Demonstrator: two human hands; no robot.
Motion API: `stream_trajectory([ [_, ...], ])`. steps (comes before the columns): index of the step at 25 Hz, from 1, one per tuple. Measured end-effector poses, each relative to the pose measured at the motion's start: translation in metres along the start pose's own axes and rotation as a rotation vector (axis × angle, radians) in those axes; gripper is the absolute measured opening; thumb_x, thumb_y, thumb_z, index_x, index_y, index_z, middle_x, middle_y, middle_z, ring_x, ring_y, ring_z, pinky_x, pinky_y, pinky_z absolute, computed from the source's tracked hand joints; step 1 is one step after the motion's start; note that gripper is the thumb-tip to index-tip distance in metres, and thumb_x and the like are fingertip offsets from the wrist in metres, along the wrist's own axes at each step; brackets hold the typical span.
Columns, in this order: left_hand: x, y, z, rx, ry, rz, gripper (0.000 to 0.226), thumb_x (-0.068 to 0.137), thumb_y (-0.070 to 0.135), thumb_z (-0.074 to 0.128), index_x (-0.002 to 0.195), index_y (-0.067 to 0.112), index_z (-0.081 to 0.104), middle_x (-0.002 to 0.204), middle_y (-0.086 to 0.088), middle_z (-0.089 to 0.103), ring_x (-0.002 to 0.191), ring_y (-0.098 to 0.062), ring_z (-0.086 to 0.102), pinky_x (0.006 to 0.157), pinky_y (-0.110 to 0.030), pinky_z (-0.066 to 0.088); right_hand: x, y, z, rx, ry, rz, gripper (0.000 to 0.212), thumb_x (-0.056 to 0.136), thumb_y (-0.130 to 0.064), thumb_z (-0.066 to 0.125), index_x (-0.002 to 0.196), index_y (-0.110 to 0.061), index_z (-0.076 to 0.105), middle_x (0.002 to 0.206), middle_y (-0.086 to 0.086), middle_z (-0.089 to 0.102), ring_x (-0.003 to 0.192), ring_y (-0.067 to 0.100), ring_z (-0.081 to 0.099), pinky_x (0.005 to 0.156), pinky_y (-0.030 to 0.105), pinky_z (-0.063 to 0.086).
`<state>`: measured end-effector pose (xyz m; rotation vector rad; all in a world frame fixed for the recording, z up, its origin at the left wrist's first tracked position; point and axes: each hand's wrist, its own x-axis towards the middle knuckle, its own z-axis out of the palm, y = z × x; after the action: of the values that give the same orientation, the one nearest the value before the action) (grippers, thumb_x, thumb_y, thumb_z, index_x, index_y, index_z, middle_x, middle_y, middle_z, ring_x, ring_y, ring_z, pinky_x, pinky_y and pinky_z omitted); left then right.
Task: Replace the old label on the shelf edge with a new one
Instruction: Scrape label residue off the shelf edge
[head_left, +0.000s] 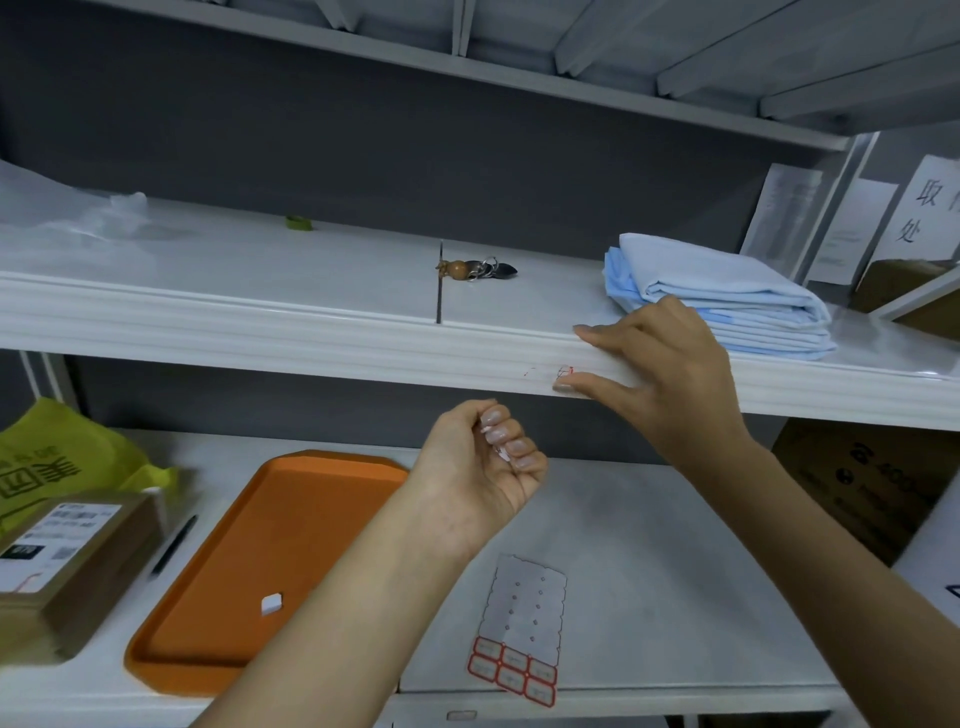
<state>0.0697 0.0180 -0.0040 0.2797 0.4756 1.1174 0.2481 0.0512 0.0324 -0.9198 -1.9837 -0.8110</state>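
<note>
Bracing right hand (660, 364), fingers spread, on shelf edge (311, 332), thumb beside red label remnant (565, 371); curling left hand (483, 460) round small label scrap (501, 453), above label sheet (519, 629).

Glossy white shelf edge (260, 322); above it, soft blue cloth (727, 291) and a polished wooden bead (457, 269); below it, a matt orange plastic tray (322, 467) (faintly grainy).

This looks like a parcel storeroom or pick-up point, with tiers of white metal shelving (260, 322) against a dark wall. The right hand (670, 374) rests on one shelf edge. Below and left of that hand lie a cardboard parcel (67, 561) with a printed shipping label and a yellow mailer bag (62, 457); to its right are a brown carton (857, 488) and paper notices (924, 213) bearing Chinese characters.
</note>
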Motion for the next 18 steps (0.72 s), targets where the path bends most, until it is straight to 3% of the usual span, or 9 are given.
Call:
stream_trajectory([
  [8, 0.003, 0.001, -0.001, 0.005, 0.005, -0.015, 0.041, 0.090, 0.009, 0.037, 0.050, 0.016, 0.035, 0.045, 0.004, 0.030, 0.040, -0.010, 0.026, 0.038, -0.017, 0.026, -0.008, 0.003, 0.004, 0.135, 0.034, 0.057, 0.044, 0.079, -0.037, 0.072, 0.111, -0.006, 0.068, 0.099, 0.010, 0.067, 0.093, 0.017, 0.049, 0.085, 0.021, 0.037],
  [11, 0.001, 0.003, -0.001, 0.004, 0.005, -0.008, 0.041, 0.090, 0.009, 0.037, 0.050, 0.016, 0.036, 0.045, 0.004, 0.030, 0.039, -0.010, 0.026, 0.038, -0.017, 0.026, -0.010, 0.001, 0.012, 0.114, 0.068, 0.083, 0.038, 0.080, -0.038, 0.072, 0.102, -0.008, 0.068, 0.099, 0.007, 0.068, 0.093, 0.022, 0.054, 0.084, 0.033, 0.044],
  [15, 0.001, 0.005, -0.003, 0.001, 0.014, 0.003, 0.040, 0.088, 0.008, 0.037, 0.049, 0.016, 0.036, 0.045, 0.004, 0.030, 0.038, -0.010, 0.026, 0.038, -0.017, 0.026, -0.022, 0.003, 0.020, 0.094, 0.173, -0.023, 0.024, 0.085, -0.029, 0.071, 0.097, -0.008, 0.071, 0.107, 0.009, 0.070, 0.095, 0.030, 0.062, 0.082, 0.045, 0.047],
  [18, 0.001, 0.006, -0.004, 0.001, 0.018, 0.007, 0.039, 0.087, 0.008, 0.038, 0.049, 0.016, 0.036, 0.045, 0.004, 0.030, 0.038, -0.010, 0.026, 0.038, -0.017, 0.026, -0.026, 0.005, 0.022, 0.106, 0.172, -0.076, 0.018, 0.091, -0.026, 0.064, 0.092, -0.011, 0.074, 0.115, 0.009, 0.068, 0.097, 0.033, 0.061, 0.081, 0.046, 0.044],
])
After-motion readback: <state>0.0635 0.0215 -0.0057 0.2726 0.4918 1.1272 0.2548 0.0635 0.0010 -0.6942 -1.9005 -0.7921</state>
